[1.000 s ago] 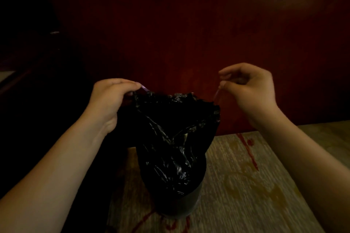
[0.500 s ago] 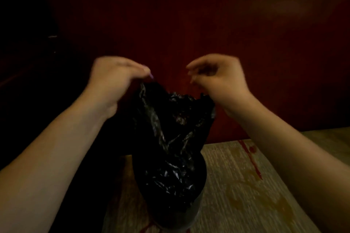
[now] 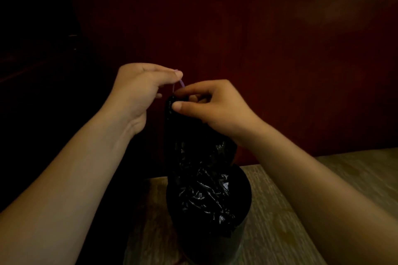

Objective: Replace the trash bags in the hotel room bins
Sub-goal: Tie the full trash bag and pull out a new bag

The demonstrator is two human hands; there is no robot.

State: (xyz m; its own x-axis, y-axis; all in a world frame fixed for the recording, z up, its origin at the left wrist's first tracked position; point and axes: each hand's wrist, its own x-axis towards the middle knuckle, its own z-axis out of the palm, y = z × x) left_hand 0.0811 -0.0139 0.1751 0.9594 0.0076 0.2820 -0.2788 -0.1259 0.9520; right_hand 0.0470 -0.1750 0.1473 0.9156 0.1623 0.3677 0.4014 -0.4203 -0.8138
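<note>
A black trash bag [image 3: 200, 178] rises out of a round dark bin [image 3: 241, 236] on the floor. Its top is drawn together into a narrow neck between my hands. My left hand [image 3: 140, 92] pinches a thin purple drawstring [image 3: 182, 83] just above the neck. My right hand [image 3: 211, 105] grips the gathered top of the bag, thumb and fingers closed on the plastic. The two hands nearly touch. The bag's lower part is crumpled and still sits inside the bin.
A dark red wooden wall [image 3: 258, 49] stands right behind the bin. Dark furniture [image 3: 32, 92] fills the left side. Patterned carpet [image 3: 290, 211] spreads to the right and front of the bin.
My hands have come together from wide apart. The bag's open mouth has been pulled shut into a narrow neck and lifted higher out of the bin.
</note>
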